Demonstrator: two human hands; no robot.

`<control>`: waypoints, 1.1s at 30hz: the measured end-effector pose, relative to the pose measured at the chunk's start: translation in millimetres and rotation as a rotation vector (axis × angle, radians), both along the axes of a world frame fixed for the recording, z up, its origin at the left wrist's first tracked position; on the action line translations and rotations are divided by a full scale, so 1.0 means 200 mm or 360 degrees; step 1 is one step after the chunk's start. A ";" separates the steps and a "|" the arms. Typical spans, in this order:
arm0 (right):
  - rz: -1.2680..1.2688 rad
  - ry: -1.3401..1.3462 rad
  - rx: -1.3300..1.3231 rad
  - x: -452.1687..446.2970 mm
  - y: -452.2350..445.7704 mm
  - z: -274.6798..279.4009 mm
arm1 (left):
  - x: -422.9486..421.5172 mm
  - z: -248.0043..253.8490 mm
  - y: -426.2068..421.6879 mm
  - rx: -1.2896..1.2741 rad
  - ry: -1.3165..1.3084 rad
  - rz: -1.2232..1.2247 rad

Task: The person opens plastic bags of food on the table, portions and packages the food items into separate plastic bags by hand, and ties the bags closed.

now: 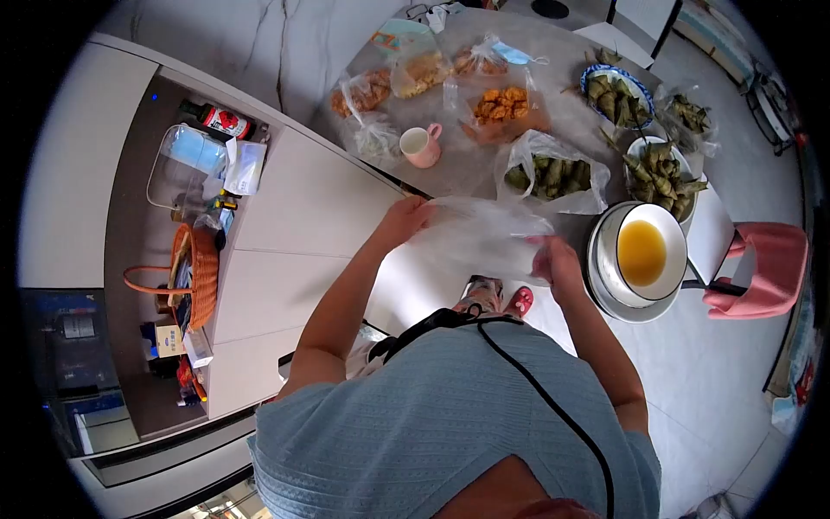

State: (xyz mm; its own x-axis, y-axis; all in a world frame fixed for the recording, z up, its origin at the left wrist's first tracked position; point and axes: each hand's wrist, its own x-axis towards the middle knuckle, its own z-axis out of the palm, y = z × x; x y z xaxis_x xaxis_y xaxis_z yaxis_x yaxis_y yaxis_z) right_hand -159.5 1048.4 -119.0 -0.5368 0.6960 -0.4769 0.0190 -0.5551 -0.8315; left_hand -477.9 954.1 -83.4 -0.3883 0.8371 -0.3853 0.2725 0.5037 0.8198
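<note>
Clear plastic bag (pixel 486 235): centre of the frame, stretched between the hands, long axis running left to right and dipping slightly rightward.
Left hand (pixel 403 221): fingers closed on the bag's left end.
Right hand (pixel 559 262): fingers closed on its right end, lower in the frame.
Leaf-wrapped bundles (pixel 553 177): in an open bag just above, right of centre, nearer the right hand.
Bowl of yellow liquid (pixel 677 251): right of the frame, beside the right hand.
Pink mug (pixel 420 150): above the left hand, upper centre, on the table (pixel 566 91).
</note>
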 end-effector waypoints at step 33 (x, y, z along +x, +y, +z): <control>0.0624 -0.0611 0.1026 -0.59 0.48 -1.09 | -0.76 -0.71 0.76 0.0550 0.0608 0.0232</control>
State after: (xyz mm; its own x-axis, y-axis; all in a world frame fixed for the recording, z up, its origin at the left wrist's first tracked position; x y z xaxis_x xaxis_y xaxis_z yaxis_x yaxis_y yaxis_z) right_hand -277.2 1145.1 -336.1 -0.6777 0.6918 -0.2491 0.4572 0.1312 -0.8796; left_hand -630.1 1105.9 -225.8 -0.5685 0.8172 0.0948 0.5315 0.2770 0.8005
